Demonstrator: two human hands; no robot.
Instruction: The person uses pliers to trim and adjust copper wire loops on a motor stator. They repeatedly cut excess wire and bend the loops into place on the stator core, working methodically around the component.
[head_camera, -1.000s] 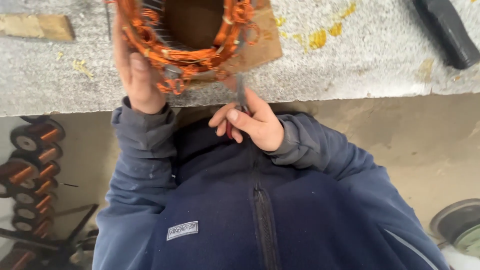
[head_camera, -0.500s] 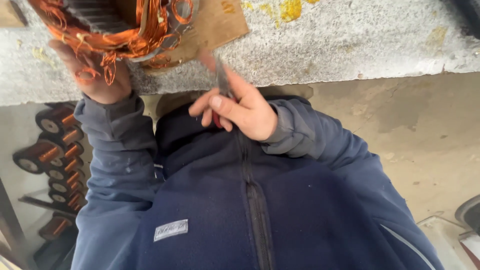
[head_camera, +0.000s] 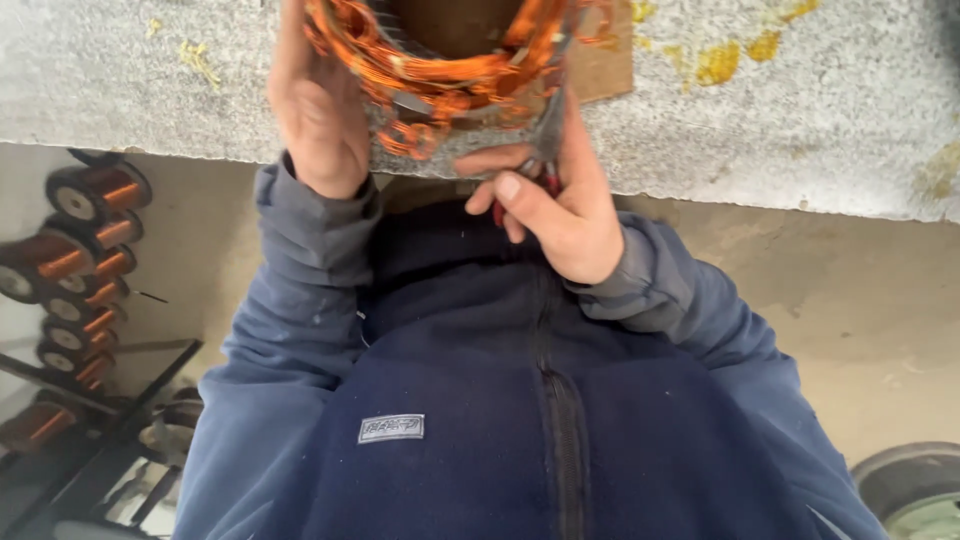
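A round motor stator wound with orange copper wire rests on a piece of brown board at the edge of a grey stone bench. My left hand grips the left side of the winding. My right hand holds small red-handled pliers with the jaws pointing up into the winding's near right side. My dark blue fleece jacket fills the lower view.
Several spools of copper wire hang on a dark rack at the left. A round grey object lies on the concrete floor at bottom right. Yellow scraps are scattered on the bench.
The view has shifted right and the stator is centred again. My right hand has risen from my chest, bringing the pliers up to the winding. The left hand keeps its hold.
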